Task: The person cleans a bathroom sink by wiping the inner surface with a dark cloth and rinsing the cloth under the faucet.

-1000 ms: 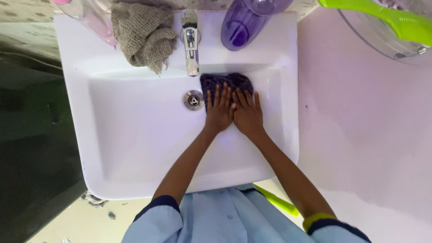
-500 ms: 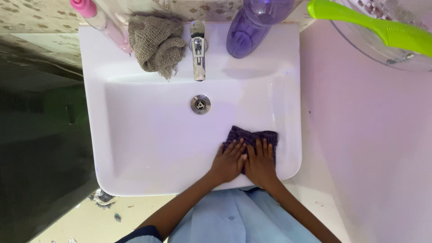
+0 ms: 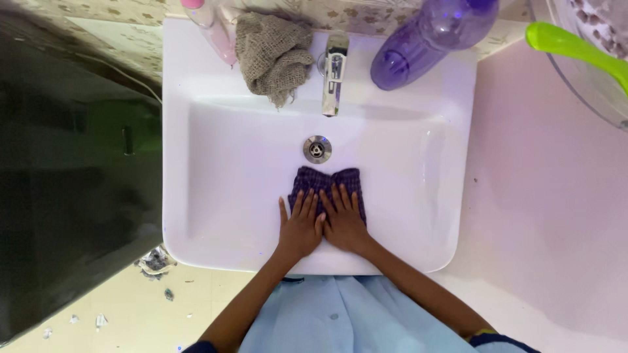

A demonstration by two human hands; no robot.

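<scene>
A view from above, looking down at a person in a pale blue shirt (image 3: 333,317) leaning over a white wash basin (image 3: 196,216).

Nearest, at six o'clock, both forearms reach into the bowl. The left hand (image 3: 299,227) and right hand (image 3: 344,222) lie flat side by side, thumbs touching, fingers straight and slightly spread. They pinch nothing. Both press down on a dark checked cloth (image 3: 325,180) that lies on the basin floor, near its middle.

Just beyond the cloth, at twelve o'clock, sits the chrome drain (image 3: 317,149), apart from the cloth's far edge. If the hands push the cloth further that way, a corner could catch on the drain.

Further on, the chrome tap (image 3: 334,73) juts over the bowl. On the back ledge lie a crumpled burlap rag (image 3: 273,55) at eleven o'clock, its fringe hanging over the bowl's edge, a pink bottle (image 3: 210,26) beyond it, and a purple bottle (image 3: 428,42) at one o'clock. A long wiping stroke could knock the rag or bottles into the basin. The flat palms could also slip on wet porcelain.
</scene>
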